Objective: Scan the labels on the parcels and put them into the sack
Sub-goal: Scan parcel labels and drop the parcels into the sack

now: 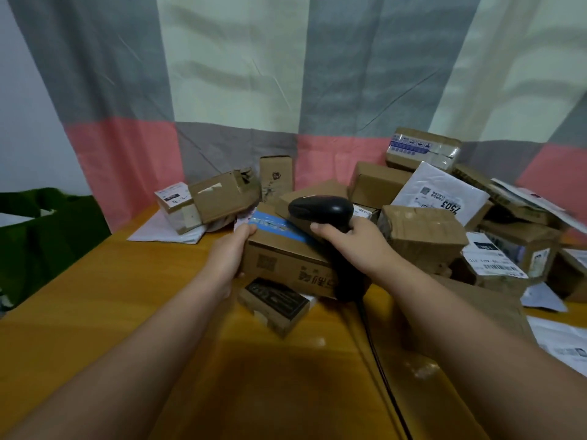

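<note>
Here, my left hand (229,256) grips the left end of a cardboard parcel (279,249) with a blue tape strip, fingers curled round its edge. My right hand (355,246) is wrapped round the handle of the black scanner (320,208), whose head sits over the parcel's right side. Both forearms reach straight out above the bench (111,312). The green sack (47,236) lies well left of the parcel, cut off by the frame edge. The parcel's printing is blurred, and the scanner hides its right end.
</note>
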Available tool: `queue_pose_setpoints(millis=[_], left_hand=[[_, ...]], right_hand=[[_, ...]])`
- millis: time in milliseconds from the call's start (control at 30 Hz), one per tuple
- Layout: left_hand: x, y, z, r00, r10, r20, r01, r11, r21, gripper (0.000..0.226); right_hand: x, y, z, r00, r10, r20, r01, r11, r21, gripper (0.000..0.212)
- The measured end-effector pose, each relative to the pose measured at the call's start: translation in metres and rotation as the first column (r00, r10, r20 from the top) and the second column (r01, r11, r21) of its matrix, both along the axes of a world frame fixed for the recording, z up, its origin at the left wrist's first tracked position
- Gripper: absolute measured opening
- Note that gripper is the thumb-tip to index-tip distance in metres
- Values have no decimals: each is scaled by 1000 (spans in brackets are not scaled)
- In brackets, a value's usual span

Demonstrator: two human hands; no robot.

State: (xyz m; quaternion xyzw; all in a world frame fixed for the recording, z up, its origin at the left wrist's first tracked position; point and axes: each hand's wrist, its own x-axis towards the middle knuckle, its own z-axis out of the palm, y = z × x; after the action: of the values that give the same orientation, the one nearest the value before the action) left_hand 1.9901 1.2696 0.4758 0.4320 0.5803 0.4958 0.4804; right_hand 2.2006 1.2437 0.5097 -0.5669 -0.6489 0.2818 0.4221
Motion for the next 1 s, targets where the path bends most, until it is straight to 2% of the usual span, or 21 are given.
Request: queue_pose_setpoints(millis=[333,533,633,700,767,833,900,967,1000], left_hand=[[-68,-123,0,997,60,-55,-60,998,10,27],[-86,-183,-19,991,50,-124,-59,996,-69,30],[-90,-195,-36,987,62,-151,-83,988,-133,32],[-93,-192,-46,930,56,-363,-104,988,-115,35],[-89,-188,-44,811,112,-574,-139,990,-3,46],[-76,-185,-31,778,209,-593,-144,977,155,53],[-60,-177,-20,801,177,-572,-63,975,214,62],[-45,-170,-15,821,39,-570,37,992,121,75],[-40,-168,-15,791,-16,-612,68,996,61,79]], right_hand=[[-46,-118,0,983,172,-57,-174,984,-32,20],[-63,-181,-19,965,233,-121,-233,972,13,10],[-68,-194,-35,954,243,-173,-244,970,16,12],[-74,-195,-40,946,221,-239,-222,975,21,12],[-78,-193,-43,939,199,-282,-195,980,41,13],[-82,-191,-46,938,177,-297,-162,984,76,14],[-83,-188,-50,936,141,-321,-119,989,88,16],[-82,-186,-52,917,111,-384,-98,994,54,15],[-80,-186,-53,899,89,-429,-85,996,30,15]])
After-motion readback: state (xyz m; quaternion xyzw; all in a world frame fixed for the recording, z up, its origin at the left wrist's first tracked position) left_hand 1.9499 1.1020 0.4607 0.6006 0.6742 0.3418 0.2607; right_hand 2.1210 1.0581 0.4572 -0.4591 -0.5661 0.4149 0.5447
